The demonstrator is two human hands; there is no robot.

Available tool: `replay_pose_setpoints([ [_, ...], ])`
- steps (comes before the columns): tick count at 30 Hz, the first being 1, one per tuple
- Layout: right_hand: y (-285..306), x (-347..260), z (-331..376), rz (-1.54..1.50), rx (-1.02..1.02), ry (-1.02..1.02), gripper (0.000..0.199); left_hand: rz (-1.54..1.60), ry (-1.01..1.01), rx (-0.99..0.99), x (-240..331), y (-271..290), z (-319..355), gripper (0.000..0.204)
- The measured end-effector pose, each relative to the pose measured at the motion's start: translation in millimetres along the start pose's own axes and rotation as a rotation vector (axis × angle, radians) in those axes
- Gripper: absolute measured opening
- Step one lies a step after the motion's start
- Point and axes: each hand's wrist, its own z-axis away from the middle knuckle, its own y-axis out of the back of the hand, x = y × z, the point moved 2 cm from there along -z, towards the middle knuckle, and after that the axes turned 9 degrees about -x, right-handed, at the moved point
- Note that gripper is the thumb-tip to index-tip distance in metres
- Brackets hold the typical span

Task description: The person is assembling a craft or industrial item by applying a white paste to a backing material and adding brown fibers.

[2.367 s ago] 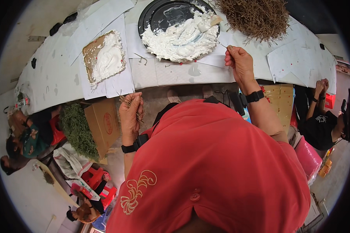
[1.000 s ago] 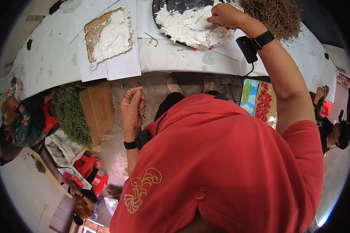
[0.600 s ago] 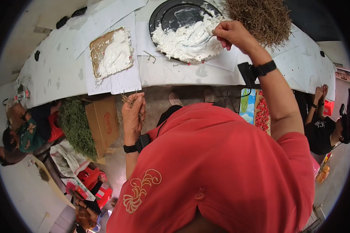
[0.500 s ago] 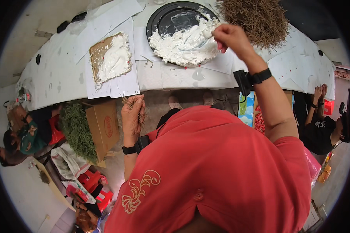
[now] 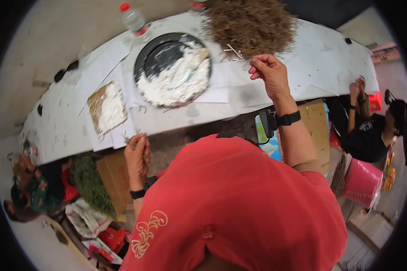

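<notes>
My left hand (image 5: 138,156) is closed at the table's near edge around a small bunch of thin brown twigs (image 5: 130,137); only their tips show. My right hand (image 5: 272,74) is raised over the table to the right, thumb and fingers pinched. Just off its fingertips is a forked twig coated white (image 5: 234,52); whether the fingers hold it I cannot make out. Behind it lies a large pile of brown twigs (image 5: 253,27). A black round tray (image 5: 144,67) between my hands carries thick white paste (image 5: 176,81). Left of it lies a square brown board (image 5: 96,102) partly covered in paste.
Paper sheets (image 5: 217,92) lie under the tray and board. A clear bottle with a red cap (image 5: 134,21) stands at the back. Below the table are a carton (image 5: 113,178) beside green sprigs (image 5: 90,180) and a pink container (image 5: 362,183). People sit at both ends.
My right hand has left the paste and moved right, to beside the twig pile. The white twig now shows near its fingers. My view has shifted, bringing the bottle in.
</notes>
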Motion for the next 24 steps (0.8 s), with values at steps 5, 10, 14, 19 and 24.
replay_pose_setpoints([
  [5, 111.9, -14.4, 22.7, -0.084, 0.253, 0.056, 0.013, -0.072, -0.001, 0.016, 4.9, -22.6, -3.8, 0.018],
  [10, 256.7, 3.9, 36.4, -0.135, 0.603, 0.066, 0.012, -0.069, -0.059, -0.058, 12.4, -53.1, -22.5, 0.017],
  [14, 342.0, 13.7, 34.4, -0.164, 0.837, -0.083, 0.009, -0.146, -0.053, -0.067, 22.9, -83.1, -32.4, 0.017],
  [19, 403.5, 36.4, 20.4, -0.143, 0.908, -0.289, 0.006, -0.199, -0.040, -0.068, 26.4, -104.5, -38.0, 0.018],
  [24, 411.0, 48.9, 0.6, -0.120, 0.886, -0.394, 0.006, -0.202, -0.009, -0.020, 25.5, -121.8, -35.2, 0.018],
])
